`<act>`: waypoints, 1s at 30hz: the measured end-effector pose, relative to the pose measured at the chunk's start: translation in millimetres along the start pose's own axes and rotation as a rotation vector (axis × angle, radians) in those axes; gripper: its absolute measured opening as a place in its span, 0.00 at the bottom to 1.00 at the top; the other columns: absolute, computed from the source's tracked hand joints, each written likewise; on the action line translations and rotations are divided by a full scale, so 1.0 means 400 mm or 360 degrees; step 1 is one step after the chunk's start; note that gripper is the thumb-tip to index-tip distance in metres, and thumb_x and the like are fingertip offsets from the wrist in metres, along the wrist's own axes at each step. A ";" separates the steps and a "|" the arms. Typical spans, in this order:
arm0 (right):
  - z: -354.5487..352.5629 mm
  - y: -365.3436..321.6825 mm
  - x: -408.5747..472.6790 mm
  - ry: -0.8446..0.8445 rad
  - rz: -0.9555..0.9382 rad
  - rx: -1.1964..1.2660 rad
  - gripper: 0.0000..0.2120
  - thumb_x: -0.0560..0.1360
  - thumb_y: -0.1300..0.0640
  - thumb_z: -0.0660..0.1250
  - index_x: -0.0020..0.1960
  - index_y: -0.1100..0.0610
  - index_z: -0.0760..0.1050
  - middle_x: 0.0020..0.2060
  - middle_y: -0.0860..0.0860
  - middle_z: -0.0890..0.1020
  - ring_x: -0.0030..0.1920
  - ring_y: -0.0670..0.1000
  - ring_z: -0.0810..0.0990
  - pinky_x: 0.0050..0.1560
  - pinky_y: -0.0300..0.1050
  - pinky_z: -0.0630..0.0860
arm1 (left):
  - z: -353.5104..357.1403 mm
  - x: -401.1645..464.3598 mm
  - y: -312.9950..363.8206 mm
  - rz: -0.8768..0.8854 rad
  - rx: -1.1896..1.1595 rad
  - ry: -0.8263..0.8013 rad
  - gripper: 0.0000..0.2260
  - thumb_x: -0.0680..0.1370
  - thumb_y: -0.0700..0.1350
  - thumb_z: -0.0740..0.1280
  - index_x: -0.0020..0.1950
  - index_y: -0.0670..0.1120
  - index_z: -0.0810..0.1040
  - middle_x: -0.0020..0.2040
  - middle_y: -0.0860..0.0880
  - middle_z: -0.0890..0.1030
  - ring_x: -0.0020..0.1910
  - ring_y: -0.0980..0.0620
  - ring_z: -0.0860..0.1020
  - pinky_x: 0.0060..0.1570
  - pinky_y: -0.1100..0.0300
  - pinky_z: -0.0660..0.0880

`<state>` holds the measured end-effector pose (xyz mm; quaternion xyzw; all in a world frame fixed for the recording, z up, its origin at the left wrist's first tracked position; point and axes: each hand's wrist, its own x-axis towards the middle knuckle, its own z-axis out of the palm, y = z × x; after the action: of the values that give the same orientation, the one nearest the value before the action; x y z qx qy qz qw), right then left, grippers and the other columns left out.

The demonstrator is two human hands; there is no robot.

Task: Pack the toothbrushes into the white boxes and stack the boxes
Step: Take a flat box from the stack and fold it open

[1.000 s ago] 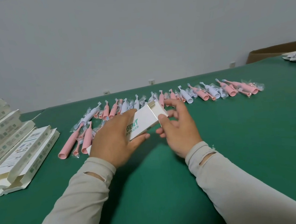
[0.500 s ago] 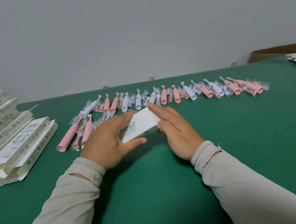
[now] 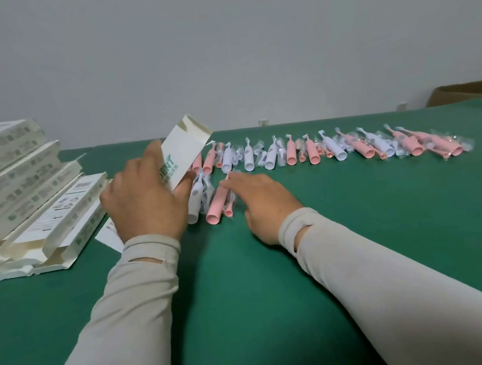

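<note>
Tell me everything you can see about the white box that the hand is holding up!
The white box is a long, slim carton that looks like thin cardboard, with green letters on its side. Its top end is open, flaps standing up, and the inside looks cream. It tilts up and to the right, off the green table. The left hand grips its lower part. The right hand does not touch it.

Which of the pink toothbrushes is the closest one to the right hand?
The pink toothbrush lying apart from the long row, nearer the person, beside a white one. The right hand reaches its fingers over it; the other pink ones lie farther back in the row.
</note>
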<state>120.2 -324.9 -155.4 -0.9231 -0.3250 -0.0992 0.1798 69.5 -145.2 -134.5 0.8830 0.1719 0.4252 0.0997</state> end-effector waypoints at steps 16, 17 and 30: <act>0.005 -0.004 0.003 -0.0140 -0.0324 -0.0552 0.20 0.77 0.62 0.62 0.66 0.49 0.70 0.62 0.48 0.75 0.61 0.55 0.72 0.61 0.50 0.71 | 0.007 -0.008 0.005 0.0012 -0.0026 -0.0093 0.26 0.73 0.63 0.68 0.67 0.53 0.72 0.51 0.44 0.80 0.49 0.38 0.76 0.49 0.47 0.68; -0.001 0.009 -0.016 -0.0135 -0.0338 -0.0573 0.19 0.77 0.61 0.62 0.67 0.49 0.69 0.62 0.47 0.74 0.61 0.55 0.71 0.61 0.50 0.71 | 0.007 -0.011 0.010 0.0028 -0.0056 -0.0113 0.27 0.73 0.63 0.68 0.68 0.52 0.72 0.51 0.44 0.80 0.49 0.38 0.76 0.49 0.47 0.68; -0.124 0.253 -0.192 -0.0156 0.0135 -0.0532 0.21 0.80 0.58 0.58 0.71 0.46 0.69 0.66 0.46 0.74 0.62 0.54 0.70 0.65 0.50 0.69 | 0.028 -0.087 0.131 0.0668 -0.0317 -0.0615 0.31 0.72 0.65 0.68 0.72 0.53 0.71 0.56 0.48 0.81 0.50 0.44 0.77 0.52 0.47 0.75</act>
<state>122.2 -461.1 -160.1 -0.9568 -0.2731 -0.0993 0.0118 69.6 -207.2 -149.7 0.9497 -0.0790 0.2753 0.1267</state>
